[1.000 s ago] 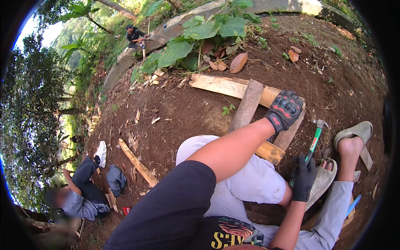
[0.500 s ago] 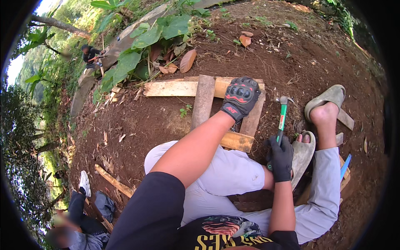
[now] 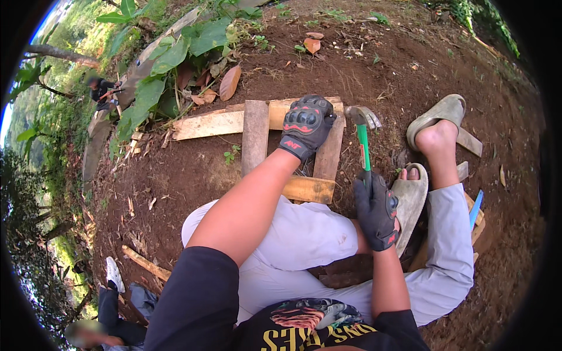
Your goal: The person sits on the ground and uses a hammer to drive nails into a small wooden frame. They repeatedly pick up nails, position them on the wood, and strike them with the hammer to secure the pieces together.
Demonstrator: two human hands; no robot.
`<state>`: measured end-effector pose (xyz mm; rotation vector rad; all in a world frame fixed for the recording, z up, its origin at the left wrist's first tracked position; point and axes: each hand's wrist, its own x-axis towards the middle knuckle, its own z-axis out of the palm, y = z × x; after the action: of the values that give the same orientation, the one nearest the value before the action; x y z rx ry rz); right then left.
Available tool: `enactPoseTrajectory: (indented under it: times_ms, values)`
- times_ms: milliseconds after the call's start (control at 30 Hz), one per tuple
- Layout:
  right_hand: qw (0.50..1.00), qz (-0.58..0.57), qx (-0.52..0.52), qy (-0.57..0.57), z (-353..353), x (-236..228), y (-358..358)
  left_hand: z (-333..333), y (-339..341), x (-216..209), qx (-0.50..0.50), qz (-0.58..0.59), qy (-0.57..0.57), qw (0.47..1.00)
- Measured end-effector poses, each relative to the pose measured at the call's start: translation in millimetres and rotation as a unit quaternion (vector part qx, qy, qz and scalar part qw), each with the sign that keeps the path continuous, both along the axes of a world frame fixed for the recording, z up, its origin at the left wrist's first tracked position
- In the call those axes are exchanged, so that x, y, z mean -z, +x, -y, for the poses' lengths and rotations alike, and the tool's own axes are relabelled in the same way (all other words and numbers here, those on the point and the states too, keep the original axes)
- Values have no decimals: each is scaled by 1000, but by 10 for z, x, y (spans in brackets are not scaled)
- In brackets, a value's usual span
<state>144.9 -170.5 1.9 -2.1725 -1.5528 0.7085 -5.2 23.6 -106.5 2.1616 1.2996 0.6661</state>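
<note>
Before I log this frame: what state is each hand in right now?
Left hand: over the wooden planks; open or closed cannot be told.
Right hand: closed, holding the green-handled hammer.

The frame [image 3: 255,140] is rough, matt wood. Right of it, the hammer [image 3: 363,145] has a smooth metal head [image 3: 357,113].

Down we look from the head, left of 2 side-by-side fisheyes, steeply over the shirt [image 3: 316,320]: left hand [image 3: 308,124] and right hand [image 3: 376,206] close, ground [image 3: 374,76] curving away beyond, trees [image 3: 29,205] far off at left.
</note>
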Motion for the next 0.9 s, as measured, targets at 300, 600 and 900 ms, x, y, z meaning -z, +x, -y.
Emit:
enactPoseTrajectory:
  times_ms: [300,600,900]
  values:
    - [998,47,-37,28,38,51,-52,9,25,-14,-6,6,-35,999]
    - [998,42,-21,29,-11,-7,-113,7,5,8,-7,24,-27,999]
    - [993,98,-32,49,38,127,-149,-13,45,-4,-8,3,-47,999]
